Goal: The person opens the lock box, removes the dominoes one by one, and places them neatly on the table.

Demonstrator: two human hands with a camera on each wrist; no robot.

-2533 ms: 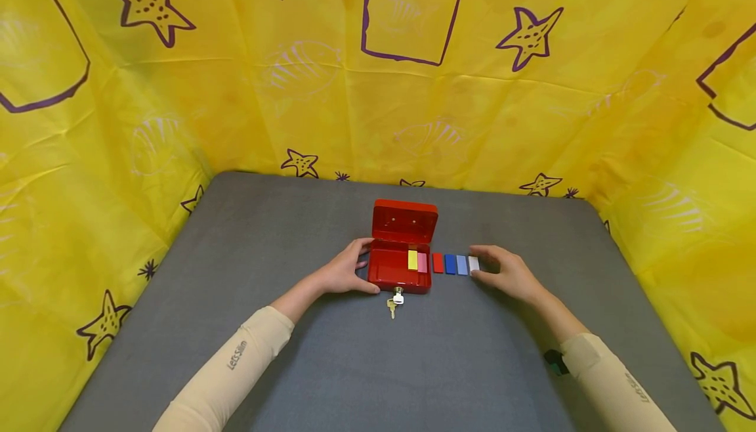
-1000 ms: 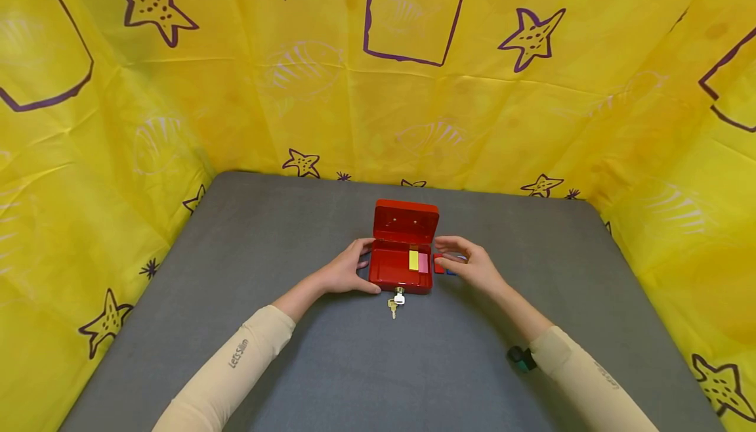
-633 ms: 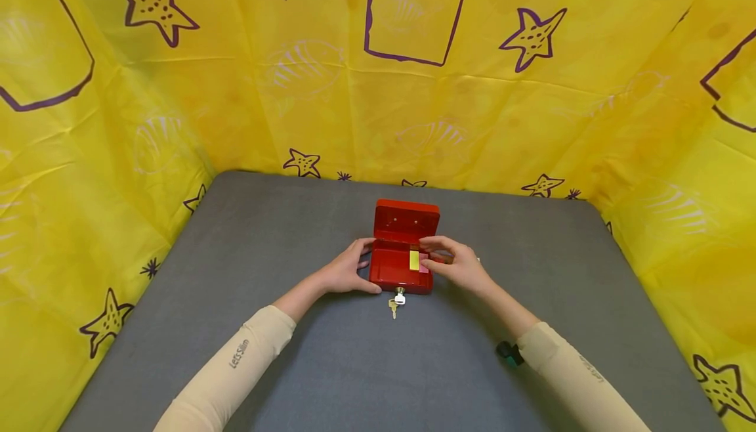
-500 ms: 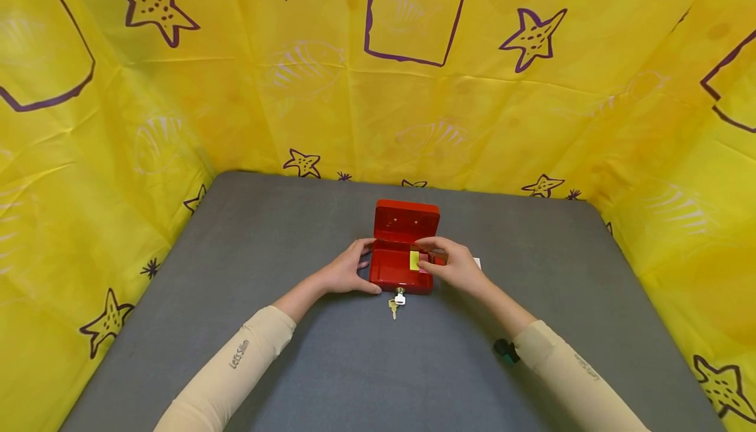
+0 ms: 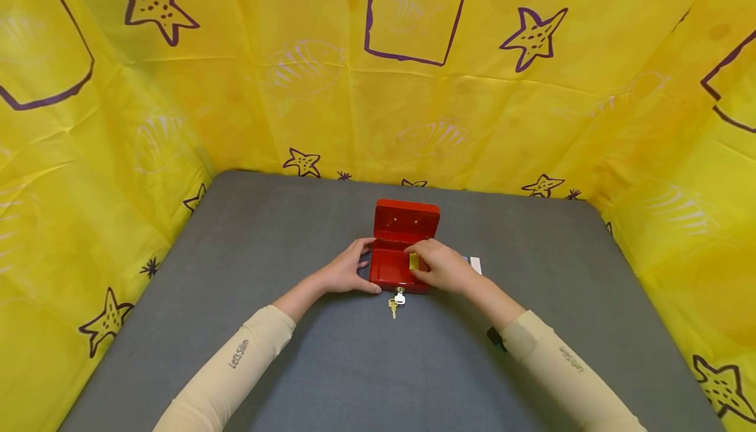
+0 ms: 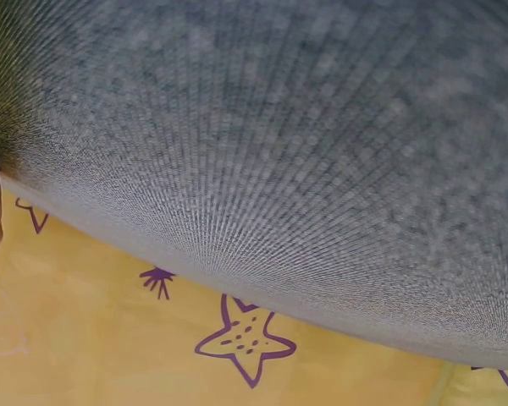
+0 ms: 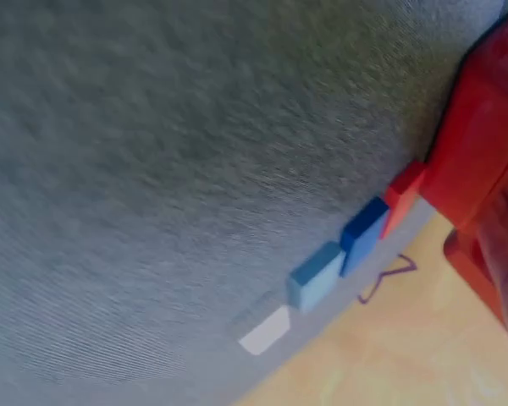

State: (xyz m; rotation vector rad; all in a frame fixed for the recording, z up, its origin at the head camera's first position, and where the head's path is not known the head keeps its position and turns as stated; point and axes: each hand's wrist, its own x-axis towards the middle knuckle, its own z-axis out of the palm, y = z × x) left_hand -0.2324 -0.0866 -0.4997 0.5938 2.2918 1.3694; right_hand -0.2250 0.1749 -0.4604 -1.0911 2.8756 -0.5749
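A red cash box (image 5: 390, 264) stands on the grey table with its lid (image 5: 406, 220) raised. My left hand (image 5: 345, 271) holds the box's left side, fingers at the back corner and thumb at the front. Over the right part of the box, my right hand (image 5: 445, 266) has its fingertips and thumb at the two ends of a yellow block (image 5: 414, 262) and pinches it. The pink block beside it is hidden under this hand. In the right wrist view, red (image 7: 403, 196), blue (image 7: 364, 234), light blue (image 7: 316, 275) and white (image 7: 265, 330) blocks line up beside the box.
A key (image 5: 399, 299) sits in the box's front lock, and a second key (image 5: 393, 308) hangs by it. Yellow cloth walls (image 5: 378, 123) with starfish drawings enclose the back and sides of the grey table (image 5: 283, 215). The left wrist view shows mostly tabletop.
My right hand has moved left from the white block, over the row of blocks and the pink block, to the yellow block in the box. The left hand has stayed in place.
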